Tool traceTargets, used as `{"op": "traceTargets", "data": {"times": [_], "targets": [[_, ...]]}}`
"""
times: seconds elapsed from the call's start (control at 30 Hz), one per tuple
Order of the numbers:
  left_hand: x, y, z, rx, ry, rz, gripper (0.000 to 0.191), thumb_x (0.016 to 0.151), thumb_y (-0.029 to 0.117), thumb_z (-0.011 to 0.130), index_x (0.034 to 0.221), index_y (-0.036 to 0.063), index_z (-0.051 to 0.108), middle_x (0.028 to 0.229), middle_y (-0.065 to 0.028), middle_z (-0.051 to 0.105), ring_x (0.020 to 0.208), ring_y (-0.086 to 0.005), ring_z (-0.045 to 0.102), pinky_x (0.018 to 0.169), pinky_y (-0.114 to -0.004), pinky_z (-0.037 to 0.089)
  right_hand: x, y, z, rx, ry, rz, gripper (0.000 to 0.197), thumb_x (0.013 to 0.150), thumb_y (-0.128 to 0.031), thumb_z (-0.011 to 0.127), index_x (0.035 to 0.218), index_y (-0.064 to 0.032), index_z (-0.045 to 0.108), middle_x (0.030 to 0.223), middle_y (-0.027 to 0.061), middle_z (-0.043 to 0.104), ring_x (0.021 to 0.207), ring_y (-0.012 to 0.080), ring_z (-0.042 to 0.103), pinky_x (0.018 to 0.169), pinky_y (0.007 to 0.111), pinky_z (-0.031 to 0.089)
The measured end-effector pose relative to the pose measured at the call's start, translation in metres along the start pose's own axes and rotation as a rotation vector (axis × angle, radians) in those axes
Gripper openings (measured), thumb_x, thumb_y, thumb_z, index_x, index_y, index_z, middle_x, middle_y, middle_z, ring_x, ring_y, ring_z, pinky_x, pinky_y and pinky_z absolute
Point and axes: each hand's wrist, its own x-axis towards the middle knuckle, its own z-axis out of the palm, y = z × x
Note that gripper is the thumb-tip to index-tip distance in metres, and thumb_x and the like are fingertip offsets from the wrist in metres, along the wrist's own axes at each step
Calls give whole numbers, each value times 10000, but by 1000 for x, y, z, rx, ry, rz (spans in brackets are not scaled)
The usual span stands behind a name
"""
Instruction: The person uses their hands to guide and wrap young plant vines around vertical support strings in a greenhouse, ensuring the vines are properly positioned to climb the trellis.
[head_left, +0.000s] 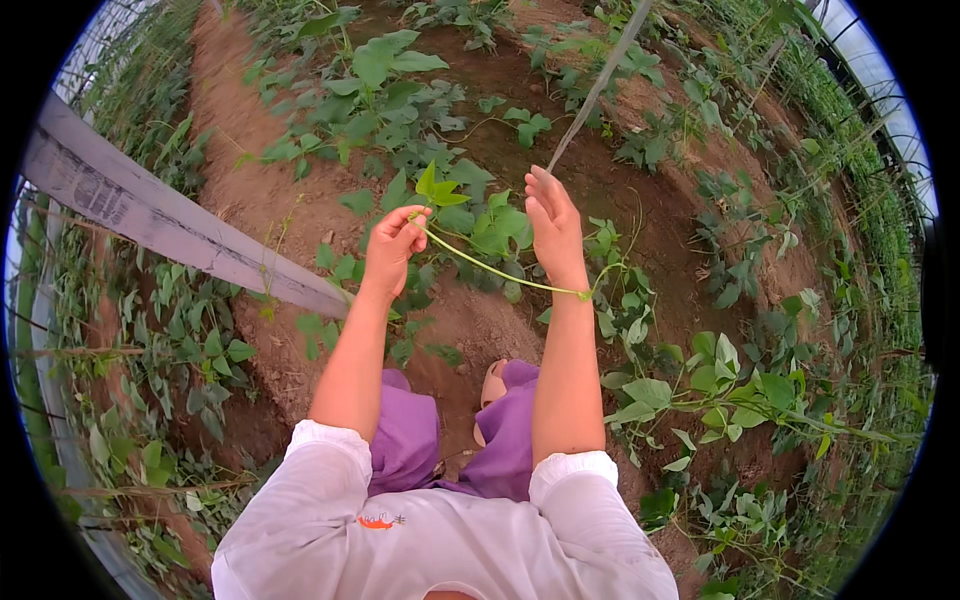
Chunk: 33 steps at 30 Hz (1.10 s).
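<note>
My left hand (396, 244) pinches a thin green vine (487, 266) between thumb and fingertips, close to its tip of young leaves (441, 189). From there the stem sags across to my right wrist, where it crosses the skin and curls off to the right. My right hand (553, 221) is raised with its fingers extended and close together. A grey strip or cord (600, 82) slants down from the top and meets those fingertips; whether they grip it is unclear. Broad leafy plants (491, 229) grow behind and between both hands.
A wide pale post or band (187, 229) with dark marks slants in from the left, ending near my left forearm. Bare brown soil (240, 150) shows between rows of vines. Another leafy vine (735, 397) stretches sideways at the right. My sandalled foot (493, 384) is below.
</note>
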Motion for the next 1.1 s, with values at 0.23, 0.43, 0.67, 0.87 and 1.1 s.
{"op": "traceTargets", "data": {"times": [0.23,0.43,0.67,0.87,1.1], "targets": [[22,-8,-21,-503,90,-49,197,794,123,532,965,36,490,621,17,462,555,-60,426,489,-177,357,10,-12,1,-96,-71,70,253,768,-140,551,975,6,537,787,32,568,724,82,512,674,219,406],[32,-15,-41,-782,151,-204,122,799,139,523,891,67,490,615,28,461,525,-64,435,461,-191,372,-2,-21,-30,-9,3,87,139,744,-103,582,843,-5,591,720,10,572,674,63,521,603,191,389],[48,-5,-23,-691,43,-194,151,768,120,561,894,50,513,651,15,521,551,-70,477,484,-187,397,-14,-27,-47,241,-245,68,253,803,-142,476,1001,11,513,826,80,562,749,151,555,738,297,436],[100,15,47,-566,-301,-367,195,788,101,524,955,4,496,756,-27,561,680,-98,545,589,-214,466,-9,-17,-23,296,-24,398,318,829,-180,436,1066,32,437,830,114,541,708,161,564,575,259,473],[93,37,169,65,-688,-453,237,763,105,553,967,-4,503,810,-38,550,670,-75,538,606,-190,448,3,8,-31,-146,252,137,271,719,-66,529,964,32,467,618,60,547,541,109,538,480,216,400]]}}
